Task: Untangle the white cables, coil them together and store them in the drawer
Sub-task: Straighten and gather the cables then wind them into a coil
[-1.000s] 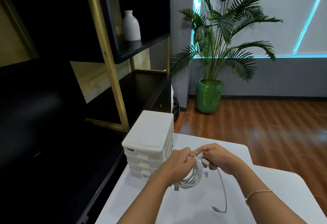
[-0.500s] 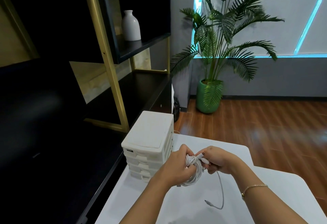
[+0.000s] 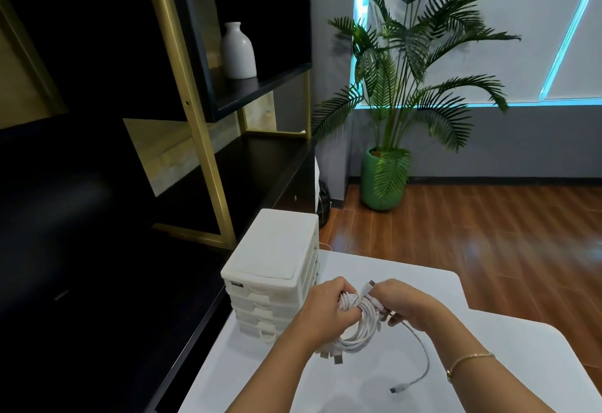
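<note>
White cables (image 3: pixel 360 328) coiled between left hand (image 3: pixel 321 310) and right hand (image 3: pixel 402 305)

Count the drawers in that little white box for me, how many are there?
4, stacked in the white drawer unit: top, second, third, bottom. All closed.

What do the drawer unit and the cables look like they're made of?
Drawer unit: looks like matte white moulded plastic, with slightly see-through drawer fronts. White cables: seemingly smooth rubbery plastic sheathing, bending softly in loops; the plug tips look metallic, though small.
</note>
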{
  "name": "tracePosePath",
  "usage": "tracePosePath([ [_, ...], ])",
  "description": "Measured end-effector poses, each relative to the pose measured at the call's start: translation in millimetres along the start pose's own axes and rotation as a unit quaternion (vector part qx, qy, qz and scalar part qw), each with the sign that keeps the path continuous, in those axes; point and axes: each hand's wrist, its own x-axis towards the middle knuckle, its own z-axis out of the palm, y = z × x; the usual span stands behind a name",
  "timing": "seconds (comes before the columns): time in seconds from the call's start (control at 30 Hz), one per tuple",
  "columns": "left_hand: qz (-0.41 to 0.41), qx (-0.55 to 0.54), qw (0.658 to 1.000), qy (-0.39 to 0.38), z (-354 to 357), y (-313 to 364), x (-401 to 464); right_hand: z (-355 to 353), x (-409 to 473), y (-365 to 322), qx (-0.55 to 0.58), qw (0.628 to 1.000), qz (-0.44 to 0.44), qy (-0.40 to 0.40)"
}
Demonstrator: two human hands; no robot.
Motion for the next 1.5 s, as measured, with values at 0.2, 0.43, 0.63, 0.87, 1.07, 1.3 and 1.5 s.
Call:
tracePosePath([
  [0.2, -0.074, -0.049, 0.996, 0.025, 0.6, -6.2, 6.1, 7.3, -6.2, -0.5, 0.043, 0.960, -0.107, 0.257],
  [0.43, -0.141, -0.091, 0.984, 0.052, -1.1, -7.2, 14.9, 28.6, -12.0, -1.3, -0.126, 0.952, -0.204, 0.192],
  [0.63, -0.179, -0.138, 0.972, 0.061, 1.6, -10.1, 17.3, 41.7, -7.7, -5.6, -0.249, 0.935, -0.158, 0.199],
  [0.87, -0.199, -0.281, 0.939, 0.002, -2.0, -17.6, 18.2, 41.2, -5.7, -1.4, -0.057, 0.985, -0.109, 0.120],
  [1.07, -0.184, -0.256, 0.949, -0.016, -2.4, -24.1, 14.2, 34.1, -9.8, -3.6, 0.217, 0.974, -0.040, 0.046],
  [1.3, -0.108, -0.096, 0.989, -0.036, 1.0, -16.1, 14.3, 17.5, -15.4, -8.5, 0.163, 0.970, -0.067, 0.169],
  [1.5, -0.097, -0.034, 0.994, -0.046, 0.4, -15.8, 12.8, 5.6, -18.4, -10.9, 0.155, 0.971, -0.098, 0.152],
])
